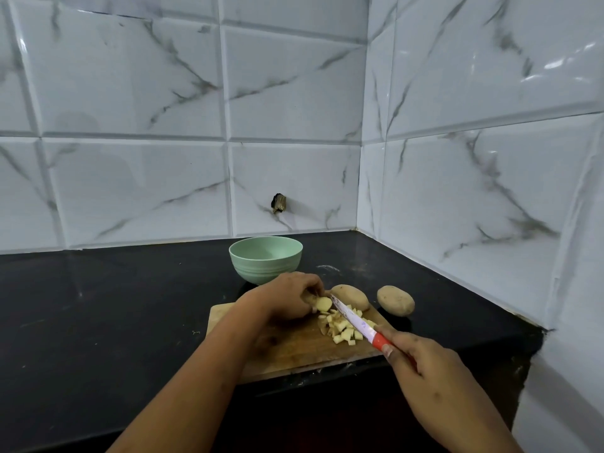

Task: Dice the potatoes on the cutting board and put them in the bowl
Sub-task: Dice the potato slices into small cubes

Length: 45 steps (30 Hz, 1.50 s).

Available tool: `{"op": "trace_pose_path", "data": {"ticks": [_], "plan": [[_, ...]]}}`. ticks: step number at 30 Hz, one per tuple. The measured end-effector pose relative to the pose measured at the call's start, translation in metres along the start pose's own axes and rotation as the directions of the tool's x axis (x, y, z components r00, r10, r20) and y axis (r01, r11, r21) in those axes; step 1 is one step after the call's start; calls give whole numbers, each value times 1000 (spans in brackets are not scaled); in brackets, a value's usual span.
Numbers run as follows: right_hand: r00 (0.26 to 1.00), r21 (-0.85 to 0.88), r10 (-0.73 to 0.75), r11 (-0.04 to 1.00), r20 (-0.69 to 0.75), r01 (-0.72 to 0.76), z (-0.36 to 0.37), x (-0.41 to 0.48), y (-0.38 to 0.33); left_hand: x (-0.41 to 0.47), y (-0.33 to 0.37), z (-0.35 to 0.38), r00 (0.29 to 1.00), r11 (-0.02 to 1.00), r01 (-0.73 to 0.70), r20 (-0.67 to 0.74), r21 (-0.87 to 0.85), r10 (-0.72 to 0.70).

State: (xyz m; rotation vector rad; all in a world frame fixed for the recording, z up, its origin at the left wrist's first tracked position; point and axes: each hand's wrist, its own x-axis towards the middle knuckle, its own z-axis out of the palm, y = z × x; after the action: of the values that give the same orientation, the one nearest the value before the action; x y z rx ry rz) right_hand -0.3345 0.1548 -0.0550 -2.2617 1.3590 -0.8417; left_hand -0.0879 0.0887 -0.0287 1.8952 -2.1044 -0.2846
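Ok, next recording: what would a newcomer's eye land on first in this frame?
The red-handled knife in the right hand, its blade against a potato piece that the left hand grips on the wooden cutting board, beside a pile of pale dice. Behind the board stands a mint-green bowl. A whole potato lies at the board's far right corner, a second potato on the counter beside it.

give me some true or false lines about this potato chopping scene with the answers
The right hand holds the knife. True.
The bowl is full of potato. False: the cubes lie on the cutting board, and none show in the bowl.
The left hand holds a potato piece by the blade. True.
Three whole potatoes wait. False: only two, the left potato and the right potato.
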Motion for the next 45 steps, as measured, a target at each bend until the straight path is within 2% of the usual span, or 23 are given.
{"op": "trace_pose_path", "data": {"ticks": [5, 8, 13, 17, 22, 25, 27, 29, 31, 33, 38, 40, 42, 45], "plan": [[1000, 28, 10, 1000, 1, -10, 1, 1, 0, -2, 0, 5, 992, 979, -63, -119, -191, 41], [1000, 24, 11, 1000, 9, -11, 2, 2, -1, 0, 1, 4, 978, 982, -92, -199, -168, 57], [1000, 31, 20, 999, 17, -20, 3, 2, -2, 1, 5, 5, 960, 975, -154, -257, -158, 110], [1000, 43, 14, 999, 22, -15, 3, 0, -2, 1, 7, 4, 926, 948, -177, -372, -265, 69], [999, 72, -1, 997, 39, -2, 5, -4, -7, -6, 7, -3, 857, 858, -170, -503, -485, -114], [996, 72, -41, 997, 81, 35, 8, -8, -17, -35, 10, -11, 846, 876, -194, -527, -442, -79], [994, 57, -68, 996, 91, 63, 11, -12, -24, -62, 9, -8, 839, 931, -158, -542, -328, -48], [994, 15, -79, 997, 78, 78, 14, -12, -28, -87, 6, 1, 854, 966, -55, -513, -254, -87], [995, -17, -78, 997, 65, 79, 17, -12, -32, -105, 6, 10, 891, 964, 31, -429, -264, -147], [995, -45, -87, 995, 54, 89, 20, -12, -37, -115, 7, 14, 900, 956, 67, -397, -287, -182], [992, -133, -125, 983, 29, 128, 25, -15, -42, -120, 10, 13, 849, 945, 171, -445, -278, -285], [990, -162, -136, 977, 24, 138, 24, -14, -41, -122, 12, 19, 859, 939, 211, -407, -271, -310], [990, -188, -138, 972, 20, 139, 23, -13, -41, -123, 16, 26, 869, 942, 277, -369, -190, -330], [987, -199, -154, 967, 42, 159, 23, -14, -42, -124, 20, 29, 835, 937, 333, -429, -108, -346]]}}
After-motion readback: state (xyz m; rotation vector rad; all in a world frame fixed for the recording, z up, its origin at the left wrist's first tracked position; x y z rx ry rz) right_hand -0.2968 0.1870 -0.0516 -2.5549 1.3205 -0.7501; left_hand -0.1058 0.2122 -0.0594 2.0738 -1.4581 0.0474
